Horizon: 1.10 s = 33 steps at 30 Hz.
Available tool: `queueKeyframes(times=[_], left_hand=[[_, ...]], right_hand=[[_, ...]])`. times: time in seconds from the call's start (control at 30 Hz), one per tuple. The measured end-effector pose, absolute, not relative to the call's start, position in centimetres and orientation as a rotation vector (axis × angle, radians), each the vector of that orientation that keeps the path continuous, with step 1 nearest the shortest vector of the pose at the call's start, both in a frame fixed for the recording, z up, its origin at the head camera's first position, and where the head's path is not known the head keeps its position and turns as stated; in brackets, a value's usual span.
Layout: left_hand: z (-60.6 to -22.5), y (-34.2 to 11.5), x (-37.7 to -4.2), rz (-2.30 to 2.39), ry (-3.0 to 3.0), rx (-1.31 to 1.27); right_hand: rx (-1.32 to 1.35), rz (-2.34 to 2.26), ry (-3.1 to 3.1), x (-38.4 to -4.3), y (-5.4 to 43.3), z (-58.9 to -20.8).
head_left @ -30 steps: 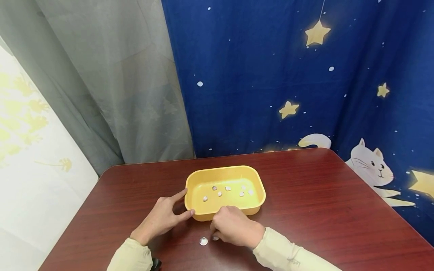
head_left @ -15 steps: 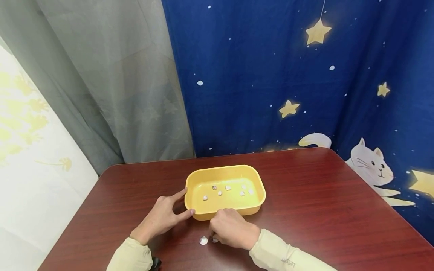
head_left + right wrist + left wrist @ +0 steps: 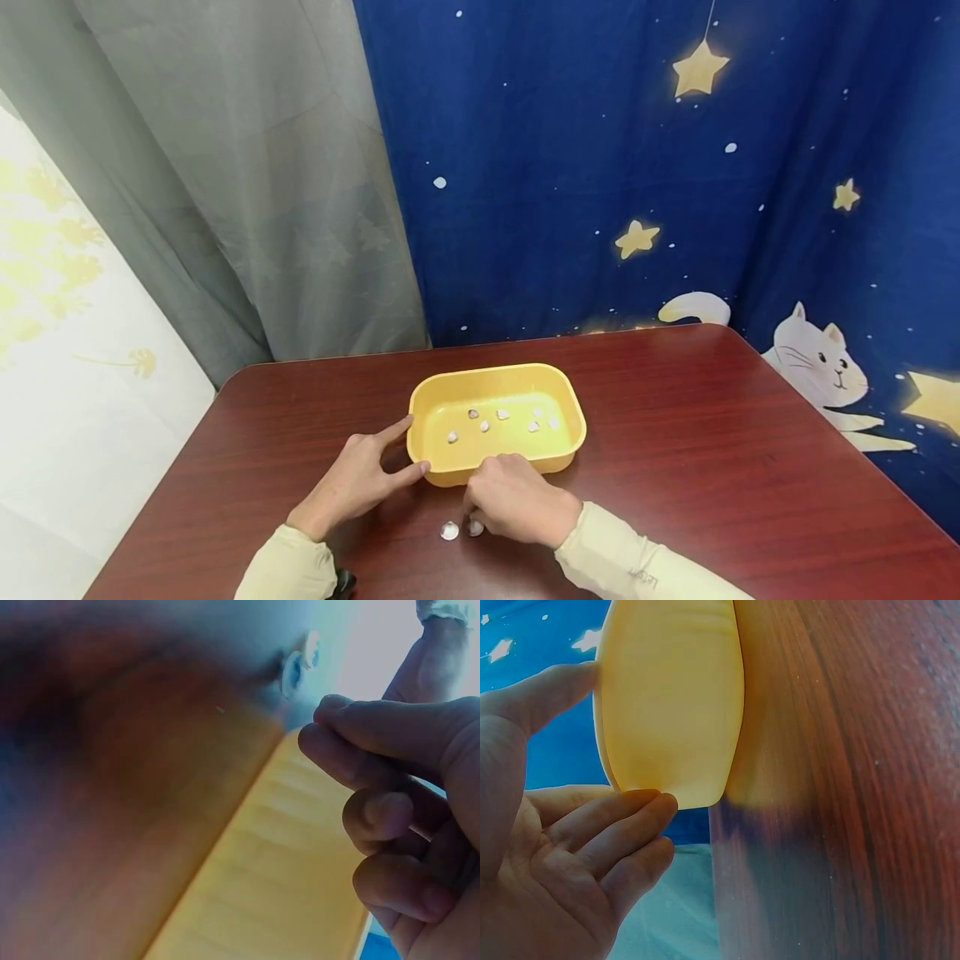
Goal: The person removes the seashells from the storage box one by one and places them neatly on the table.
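Note:
A yellow rectangular tray (image 3: 491, 479) stands on the table, with several small clear gems (image 3: 502, 414) inside. My left hand (image 3: 358, 483) rests against its left end, the thumb at the near rim and the fingers along the outer side; the left wrist view shows those fingers (image 3: 622, 821) touching the wall. In front of the tray, my right hand (image 3: 517, 500) has curled fingers, its index fingertip down between two loose gems. One gem (image 3: 449, 531) lies left of it; another gem (image 3: 476, 528) is close under the hand. Seen from the right wrist, thumb and index fingertips meet, apart from the gem (image 3: 293, 673).
The dark red wooden table (image 3: 697, 450) extends on both sides of the tray. Behind it hang a grey curtain (image 3: 300, 208) and a blue curtain (image 3: 540, 208) with stars. A white panel (image 3: 82, 400) borders the left side.
My right hand shifts slightly left and back, staying beside the two loose gems. The left hand and the tray stay in place.

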<state>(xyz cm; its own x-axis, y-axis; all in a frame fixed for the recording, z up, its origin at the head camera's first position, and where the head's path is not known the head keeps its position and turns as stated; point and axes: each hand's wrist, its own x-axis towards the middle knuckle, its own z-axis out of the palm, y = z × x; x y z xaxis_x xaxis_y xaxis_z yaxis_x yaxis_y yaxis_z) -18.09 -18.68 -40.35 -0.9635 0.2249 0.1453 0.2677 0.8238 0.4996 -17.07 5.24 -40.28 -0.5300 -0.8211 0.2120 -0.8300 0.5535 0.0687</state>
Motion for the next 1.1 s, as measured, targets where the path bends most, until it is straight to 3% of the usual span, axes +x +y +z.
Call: queueKeyframes(times=[0.73,1.1], left_hand=[[-40.4,-18.8,-18.2,-0.820,-2.938,-0.382],[-40.4,-18.7,-18.2,-0.846,-2.940,-0.378]], right_hand=[[1.538,0.554,-2.545,-18.3,7.6,-36.7],[1.382,0.628,-2.514,-20.3,9.7,-36.3]])
